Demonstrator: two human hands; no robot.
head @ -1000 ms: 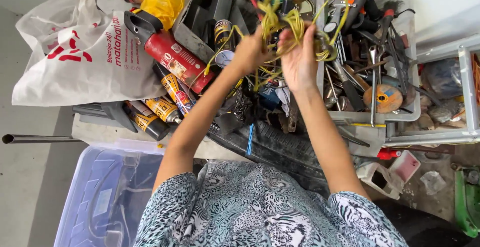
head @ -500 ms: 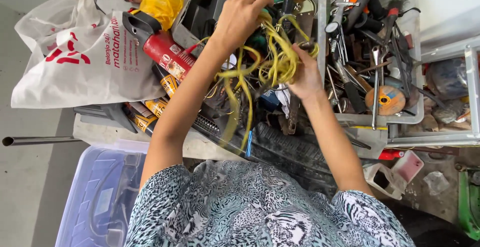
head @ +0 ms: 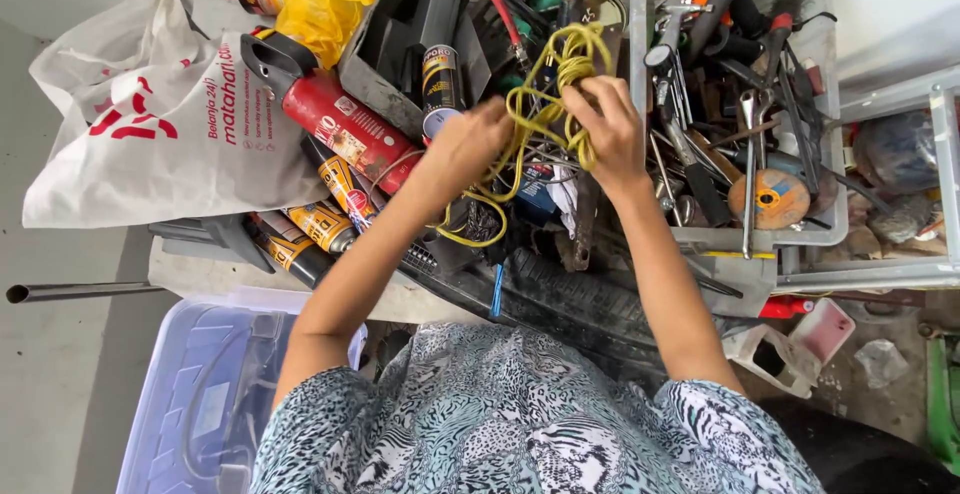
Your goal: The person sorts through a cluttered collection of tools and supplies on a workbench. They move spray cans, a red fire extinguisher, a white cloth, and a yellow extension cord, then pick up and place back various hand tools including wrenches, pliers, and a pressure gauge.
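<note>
A: Both hands are working the yellow cord (head: 545, 104). The right hand (head: 610, 129) is pinching a bunch of its loops between thumb and fingers, and the left hand (head: 462, 149) is closed round a lower strand.

B: And the cord itself is hanging above the heap of clutter, with one loop trailing down toward the black tyre (head: 570, 299)?

A: Yes. My judgement: the right hand should be keeping the bunch pinned while the left is feeding one strand at a time, not tugging, or the knots are tightening.

B: What packaging is lying around?

A: Left of the grip, a red cylinder with a black nozzle (head: 325, 109) is lying on its side, bearing a pale label. Below it, black-and-orange tubes (head: 320, 224) are fanning out. A black can with a yellow band (head: 440, 79) is standing in a grey tray. Further left, a white plastic bag with red print (head: 160, 119) is slumping, and a crumpled yellow bag (head: 325, 4) is sitting above.
</note>
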